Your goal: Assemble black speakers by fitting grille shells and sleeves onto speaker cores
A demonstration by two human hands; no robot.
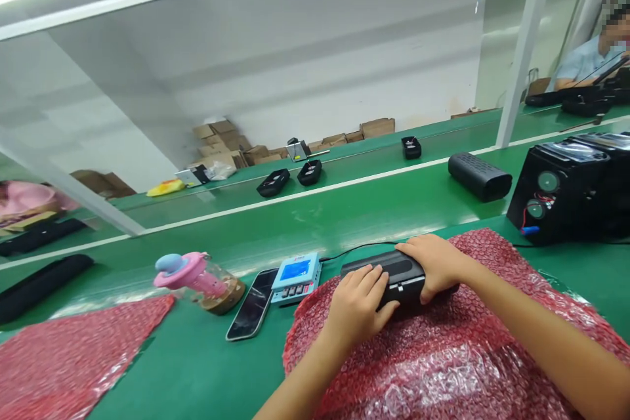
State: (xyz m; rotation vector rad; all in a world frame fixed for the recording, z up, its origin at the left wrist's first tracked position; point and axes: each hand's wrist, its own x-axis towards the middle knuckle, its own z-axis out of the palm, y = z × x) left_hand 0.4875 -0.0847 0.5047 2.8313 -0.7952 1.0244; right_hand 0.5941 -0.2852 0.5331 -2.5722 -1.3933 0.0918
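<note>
On a sheet of red bubble wrap (433, 374) lies a long black speaker housing (394, 266) with rounded ends. My left hand (359, 298) grips its near left part, fingers over the top and thumb along the front side. Around the right part is my right hand (436, 262), its fingers across the top and its thumb down the front. Small light marks show on the front between the hands. A light blue tester with a lit screen (296, 275) sits left of the housing, and a black cable runs from it behind the housing.
A phone (252, 305) and a tipped cup with a pink lid (207, 282) lie to the left, near more bubble wrap (79, 361). A black housing (480, 176) and stacked speaker units (571, 190) stand right. Black shells (273, 182) rest across the green line. Co-workers sit beyond.
</note>
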